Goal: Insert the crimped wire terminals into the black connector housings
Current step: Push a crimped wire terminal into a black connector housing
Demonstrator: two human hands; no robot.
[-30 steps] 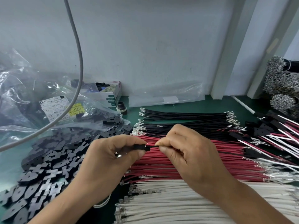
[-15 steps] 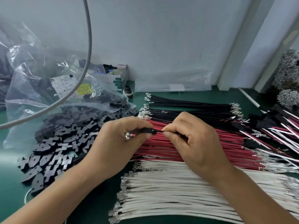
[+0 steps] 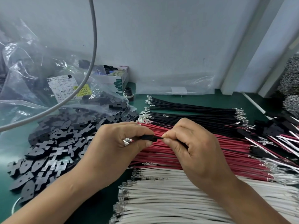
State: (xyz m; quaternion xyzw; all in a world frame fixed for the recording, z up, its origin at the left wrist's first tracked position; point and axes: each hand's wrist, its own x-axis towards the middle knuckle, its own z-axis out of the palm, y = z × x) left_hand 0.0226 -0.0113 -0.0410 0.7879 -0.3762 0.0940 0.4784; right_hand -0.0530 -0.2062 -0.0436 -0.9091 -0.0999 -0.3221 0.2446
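Observation:
My left hand (image 3: 116,147) pinches a small black connector housing (image 3: 148,137) between thumb and forefinger, above the red wires. A silver crimped terminal (image 3: 127,141) sticks out by the left palm. My right hand (image 3: 192,146) pinches a thin black wire (image 3: 160,137) that runs into the housing's right end. Under the hands lie three rows of crimped wires: black wires (image 3: 194,110) farthest, red wires (image 3: 161,152) in the middle, white wires (image 3: 161,199) nearest. A heap of loose black housings (image 3: 53,147) lies to the left.
A clear plastic bag (image 3: 37,81) with a label sits at the back left, and a grey cable (image 3: 94,38) hangs across it. A small open box (image 3: 116,76) stands by the wall. Assembled wire sets (image 3: 278,136) pile up at the right on the green mat (image 3: 202,99).
The view has tilted down and shifted, so the bench sits lower in frame. Both hands keep the same hold on housing and wire; the silver terminal by the left palm has come into sight.

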